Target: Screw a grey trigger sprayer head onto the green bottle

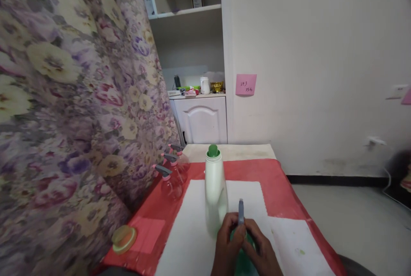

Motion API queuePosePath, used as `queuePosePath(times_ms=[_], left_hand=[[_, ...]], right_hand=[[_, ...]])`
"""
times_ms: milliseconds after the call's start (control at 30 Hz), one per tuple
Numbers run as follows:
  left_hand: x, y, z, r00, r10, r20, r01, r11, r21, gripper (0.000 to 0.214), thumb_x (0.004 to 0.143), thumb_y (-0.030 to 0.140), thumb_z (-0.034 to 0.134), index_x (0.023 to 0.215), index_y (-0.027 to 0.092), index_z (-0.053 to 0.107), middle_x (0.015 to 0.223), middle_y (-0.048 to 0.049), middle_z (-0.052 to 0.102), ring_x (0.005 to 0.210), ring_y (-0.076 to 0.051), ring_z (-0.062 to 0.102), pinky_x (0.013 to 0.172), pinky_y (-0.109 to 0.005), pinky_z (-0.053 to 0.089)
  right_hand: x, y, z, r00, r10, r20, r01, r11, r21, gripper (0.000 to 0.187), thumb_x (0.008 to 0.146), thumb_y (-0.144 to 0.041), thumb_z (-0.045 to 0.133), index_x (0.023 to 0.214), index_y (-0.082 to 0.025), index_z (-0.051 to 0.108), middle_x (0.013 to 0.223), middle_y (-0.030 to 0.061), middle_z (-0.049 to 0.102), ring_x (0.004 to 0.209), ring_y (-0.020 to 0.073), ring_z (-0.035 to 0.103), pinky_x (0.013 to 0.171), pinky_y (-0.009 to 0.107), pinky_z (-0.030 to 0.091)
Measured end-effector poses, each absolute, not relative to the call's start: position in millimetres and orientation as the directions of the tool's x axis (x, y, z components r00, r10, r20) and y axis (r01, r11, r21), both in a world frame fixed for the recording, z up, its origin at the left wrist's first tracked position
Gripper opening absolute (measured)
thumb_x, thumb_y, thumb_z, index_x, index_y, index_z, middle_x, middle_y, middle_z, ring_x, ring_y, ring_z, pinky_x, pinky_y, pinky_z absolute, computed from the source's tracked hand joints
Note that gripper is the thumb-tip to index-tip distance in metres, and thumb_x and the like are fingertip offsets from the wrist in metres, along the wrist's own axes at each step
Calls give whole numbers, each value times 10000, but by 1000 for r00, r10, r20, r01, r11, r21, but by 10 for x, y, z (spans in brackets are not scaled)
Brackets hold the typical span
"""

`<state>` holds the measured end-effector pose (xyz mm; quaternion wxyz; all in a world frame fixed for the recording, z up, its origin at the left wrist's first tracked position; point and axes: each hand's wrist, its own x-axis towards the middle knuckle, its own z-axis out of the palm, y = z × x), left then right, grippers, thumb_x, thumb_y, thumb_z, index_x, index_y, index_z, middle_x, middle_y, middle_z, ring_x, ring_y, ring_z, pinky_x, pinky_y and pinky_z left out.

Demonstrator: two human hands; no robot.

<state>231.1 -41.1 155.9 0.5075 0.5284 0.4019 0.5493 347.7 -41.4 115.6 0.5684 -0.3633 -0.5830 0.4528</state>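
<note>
Both my hands meet low in the middle of the head view, over a white sheet on the red table cover (279, 190). My left hand (226, 246) and my right hand (261, 248) are closed around a green spray bottle (242, 261), mostly hidden under them. Its grey trigger head (240, 212) sticks up between my fingers. Just beyond my hands stands a tall white bottle (215, 194) with a green cap (212, 151), upright.
Three clear spray bottles (171, 175) with pink and grey heads line the table's left edge by a floral curtain (73, 109). An orange and green lid (123, 238) lies near the front left. A white cabinet (201, 117) with items stands behind; floor lies right.
</note>
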Motion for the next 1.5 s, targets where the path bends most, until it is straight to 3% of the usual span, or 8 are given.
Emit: queuePosePath(times_ms=[200, 433, 667, 867, 1067, 1233, 1400, 1500], left_hand=[[2316, -434, 1574, 68, 988, 136, -125, -127, 984, 319, 775, 496, 662, 823, 182, 630, 781, -10, 607, 769, -181, 532, 732, -296, 429], [2306, -408, 1568, 75, 986, 150, -150, -138, 979, 320, 778, 495, 657, 838, 182, 623, 791, -13, 607, 779, -186, 537, 740, -302, 435], [2312, -417, 1575, 49, 993, 106, -107, -101, 989, 326, 755, 498, 670, 816, 185, 606, 767, -3, 592, 756, -181, 519, 723, -300, 422], [2311, -396, 1593, 62, 993, 105, -133, -96, 986, 353, 735, 517, 688, 820, 184, 603, 790, -20, 617, 802, -206, 550, 758, -318, 439], [2332, -372, 1572, 26, 997, 66, -110, -62, 992, 292, 746, 462, 702, 795, 187, 618, 754, 1, 605, 758, -178, 537, 731, -293, 428], [2302, -357, 1562, 56, 992, 115, -141, -106, 984, 329, 743, 501, 709, 765, 192, 596, 807, -13, 628, 770, -176, 536, 730, -292, 435], [2301, -369, 1575, 64, 991, 121, -129, -112, 985, 336, 753, 512, 692, 773, 192, 591, 807, -11, 617, 783, -181, 537, 740, -293, 432], [2303, -376, 1576, 64, 991, 117, -117, -109, 987, 302, 772, 482, 682, 773, 192, 596, 793, -5, 608, 768, -175, 534, 729, -287, 430]], right_hand=[[3398, -437, 1154, 35, 964, 264, -146, 266, -953, 282, 751, -476, 725, 891, -235, 684, 895, 26, 726, 877, 239, 673, 806, 289, 534], [3406, -453, 1170, -13, 944, 329, -151, 324, -934, 326, 824, -493, 637, 1043, -255, 682, 1049, 45, 707, 1014, 256, 653, 891, 311, 509], [3381, -426, 1122, 40, 963, 265, -168, 268, -949, 271, 747, -466, 735, 865, -235, 653, 931, 26, 723, 908, 238, 669, 825, 289, 520], [3472, -436, 1202, -86, 938, 337, -97, 328, -940, 289, 854, -430, 627, 1070, -242, 661, 1081, 63, 695, 1049, 260, 644, 918, 330, 510], [3440, -422, 1165, 4, 967, 253, -141, 251, -958, 306, 774, -505, 703, 912, -237, 650, 895, 29, 718, 905, 248, 676, 828, 305, 527], [3412, -445, 1208, -8, 939, 343, -124, 340, -932, 392, 814, -564, 619, 1046, -252, 668, 1048, 52, 705, 1017, 262, 653, 894, 325, 511], [3415, -437, 1217, 12, 963, 270, -144, 269, -952, 310, 764, -528, 703, 867, -237, 678, 920, 30, 720, 904, 241, 675, 828, 298, 524], [3392, -438, 1206, 38, 967, 253, -148, 256, -955, 334, 747, -534, 715, 875, -232, 654, 907, 38, 727, 873, 244, 673, 809, 308, 529]])
